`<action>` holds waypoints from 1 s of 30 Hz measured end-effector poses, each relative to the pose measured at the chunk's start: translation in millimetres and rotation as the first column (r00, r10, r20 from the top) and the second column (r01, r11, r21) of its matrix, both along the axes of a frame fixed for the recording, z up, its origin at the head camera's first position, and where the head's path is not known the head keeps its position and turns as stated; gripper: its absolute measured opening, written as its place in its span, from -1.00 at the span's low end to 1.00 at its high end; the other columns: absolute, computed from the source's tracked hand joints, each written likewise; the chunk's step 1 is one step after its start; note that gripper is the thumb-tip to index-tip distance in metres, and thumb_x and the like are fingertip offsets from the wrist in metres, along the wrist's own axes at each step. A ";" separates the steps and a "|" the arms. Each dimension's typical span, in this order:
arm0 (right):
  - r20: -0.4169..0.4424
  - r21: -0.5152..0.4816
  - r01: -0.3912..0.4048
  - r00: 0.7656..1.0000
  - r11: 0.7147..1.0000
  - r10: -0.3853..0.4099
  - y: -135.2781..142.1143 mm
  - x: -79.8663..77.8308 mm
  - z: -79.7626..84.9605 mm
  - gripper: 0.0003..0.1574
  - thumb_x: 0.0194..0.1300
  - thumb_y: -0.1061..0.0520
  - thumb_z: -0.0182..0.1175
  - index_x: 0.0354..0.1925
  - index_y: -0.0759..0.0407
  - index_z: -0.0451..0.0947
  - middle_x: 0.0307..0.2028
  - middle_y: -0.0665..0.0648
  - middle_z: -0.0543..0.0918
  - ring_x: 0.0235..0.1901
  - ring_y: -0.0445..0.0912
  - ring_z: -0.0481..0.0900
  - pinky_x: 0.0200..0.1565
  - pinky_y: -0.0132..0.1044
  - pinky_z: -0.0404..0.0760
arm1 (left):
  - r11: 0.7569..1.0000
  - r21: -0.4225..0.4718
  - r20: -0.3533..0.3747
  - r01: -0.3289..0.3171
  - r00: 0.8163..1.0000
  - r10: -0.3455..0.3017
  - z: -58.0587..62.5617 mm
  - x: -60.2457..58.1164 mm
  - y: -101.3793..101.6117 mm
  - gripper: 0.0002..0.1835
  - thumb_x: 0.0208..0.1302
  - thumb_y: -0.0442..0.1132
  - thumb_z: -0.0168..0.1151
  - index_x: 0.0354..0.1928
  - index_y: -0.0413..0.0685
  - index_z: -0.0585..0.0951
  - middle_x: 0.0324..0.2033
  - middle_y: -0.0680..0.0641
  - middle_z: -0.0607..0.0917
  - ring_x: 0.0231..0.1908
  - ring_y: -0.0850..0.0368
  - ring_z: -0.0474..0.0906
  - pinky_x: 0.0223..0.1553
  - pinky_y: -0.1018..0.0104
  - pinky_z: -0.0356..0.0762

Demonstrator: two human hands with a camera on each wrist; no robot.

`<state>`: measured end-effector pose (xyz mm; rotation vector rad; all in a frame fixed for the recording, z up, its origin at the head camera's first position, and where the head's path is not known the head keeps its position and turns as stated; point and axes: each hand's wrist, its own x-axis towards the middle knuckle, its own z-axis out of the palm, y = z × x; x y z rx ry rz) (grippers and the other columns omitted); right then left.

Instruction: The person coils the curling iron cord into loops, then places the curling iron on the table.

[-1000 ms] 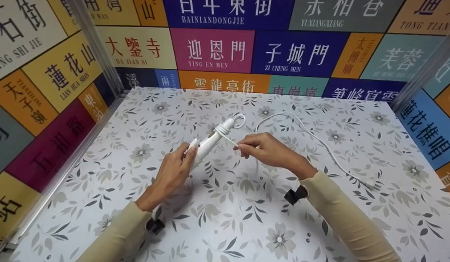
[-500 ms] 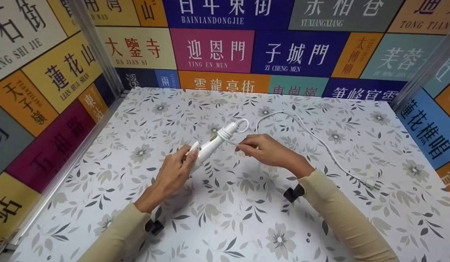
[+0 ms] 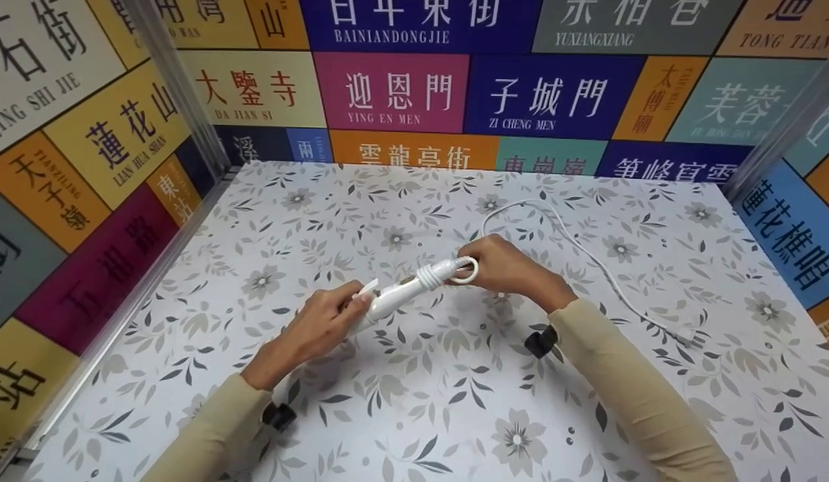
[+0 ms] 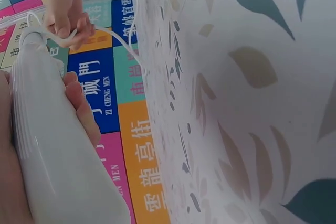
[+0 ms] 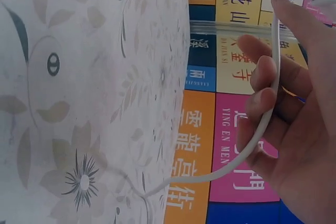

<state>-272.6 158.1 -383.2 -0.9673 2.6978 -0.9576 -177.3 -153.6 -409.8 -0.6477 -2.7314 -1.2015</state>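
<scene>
My left hand (image 3: 327, 311) grips a white corded appliance (image 3: 398, 298) that looks like a curling iron, held above the table on a slant. A small white lever stands up beside the thumb; the end under the palm is hidden. White cord is wound in several turns around the far end of its handle, with a small loop at the tip. My right hand (image 3: 505, 264) is close to that tip, fingers curled, holding the cord (image 5: 274, 87), which runs across the fingers in the right wrist view. The smooth white body (image 4: 58, 140) fills the lower left of the left wrist view.
The cord's loose length (image 3: 582, 251) curves over the flower-patterned tabletop (image 3: 455, 402) to a plug (image 3: 684, 335) on the right. Panels with street names (image 3: 391, 90) stand along the back and both sides. Black wrist mounts (image 3: 540, 341) sit under the sleeves.
The appliance has tipped lower and its corded end has come nearer to me. My right hand has moved up beside that end; the cord stretch between them no longer shows in the head view.
</scene>
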 end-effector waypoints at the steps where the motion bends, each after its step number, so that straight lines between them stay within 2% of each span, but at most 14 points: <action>1: -0.021 0.004 -0.018 1.000 1.000 0.018 0.3 -1.1 0.4 -0.84 0.26 0.06 0.38 -0.44 0.05 0.70 -0.50 0.03 0.68 -0.52 -0.13 0.39 -0.34 -0.22 0.40 | 1.000 -0.012 0.002 0.010 1.000 -0.010 0.3 -0.4 -0.3 -0.77 0.54 -0.06 0.01 -0.22 0.03 0.59 -0.58 0.02 0.57 -0.62 0.26 0.40 -0.59 0.39 0.34; 5: -0.056 0.021 -0.064 0.996 0.998 0.065 0.3 -3.6 2.8 -0.94 0.19 0.21 0.36 -0.37 0.08 0.77 -0.40 0.06 0.75 -0.42 -0.10 0.56 -0.28 -0.19 0.53 | 0.996 -0.058 0.005 0.065 0.998 -0.065 1.9 -1.5 -0.4 -0.75 0.54 -0.05 0.01 -0.29 0.02 0.54 -0.60 0.07 0.49 -0.60 0.27 0.35 -0.56 0.41 0.29; 7: -0.069 0.051 -0.065 0.995 0.997 0.068 -1.0 -4.0 4.9 -0.97 0.19 0.15 0.40 -0.37 0.07 0.77 -0.38 0.05 0.76 -0.39 -0.10 0.62 -0.26 -0.18 0.58 | 0.992 -0.076 0.014 0.102 0.995 -0.101 2.5 -2.3 0.1 -0.74 0.54 -0.05 0.01 -0.31 0.02 0.52 -0.61 0.09 0.45 -0.60 0.28 0.33 -0.55 0.41 0.29; 10: -0.091 0.106 -0.055 0.994 0.993 0.064 -4.8 -4.2 9.3 -0.82 0.19 -0.02 0.44 -0.42 0.04 0.76 -0.43 0.02 0.74 -0.44 -0.12 0.61 -0.31 -0.20 0.57 | 0.983 -0.099 0.025 0.153 0.988 -0.151 4.2 -3.0 1.5 -0.72 0.54 -0.03 0.01 -0.34 0.02 0.51 -0.61 0.12 0.43 -0.61 0.30 0.32 -0.55 0.42 0.28; 14: -0.128 0.152 -0.047 0.989 0.987 0.067 -12.7 -2.7 16.7 -0.67 0.06 -0.19 0.51 -0.47 0.01 0.73 -0.47 -0.02 0.72 -0.48 -0.15 0.56 -0.35 -0.25 0.52 | 0.974 -0.108 0.036 0.198 0.980 -0.195 3.9 -5.3 3.6 -0.69 0.54 -0.02 0.01 -0.39 0.01 0.48 -0.63 0.14 0.39 -0.62 0.33 0.28 -0.56 0.43 0.26; 18: -0.142 0.140 -0.089 0.984 0.986 0.109 -19.6 1.1 24.6 -0.65 0.00 -0.20 0.54 -0.43 0.00 0.72 -0.42 -0.03 0.71 -0.41 -0.16 0.61 -0.29 -0.25 0.58 | 0.969 -0.140 0.053 0.205 0.979 -0.199 0.9 -6.4 5.0 -0.68 0.54 0.01 0.02 -0.40 0.05 0.48 -0.64 0.17 0.36 -0.62 0.33 0.27 -0.55 0.43 0.26; 23: -0.112 0.095 -0.172 0.977 0.981 0.182 -24.4 8.2 34.4 -0.73 0.04 -0.08 0.53 -0.41 0.03 0.70 -0.39 0.00 0.69 -0.35 -0.16 0.66 -0.22 -0.25 0.63 | 0.965 -0.190 0.086 0.180 0.982 -0.166 1.6 -5.9 11.0 -0.63 0.53 0.11 -0.02 -0.39 0.07 0.49 -0.65 0.17 0.36 -0.62 0.29 0.29 -0.54 0.38 0.29; 30: -0.133 0.097 -0.193 0.970 0.976 0.205 -26.5 16.9 40.8 -0.78 0.12 0.00 0.50 -0.37 0.08 0.71 -0.35 0.04 0.69 -0.30 -0.14 0.67 -0.18 -0.26 0.65 | 0.968 -0.222 0.128 0.119 0.987 -0.092 3.3 -6.7 17.0 -0.57 0.52 0.21 -0.07 -0.42 0.13 0.50 -0.64 0.16 0.38 -0.62 0.26 0.29 -0.53 0.33 0.30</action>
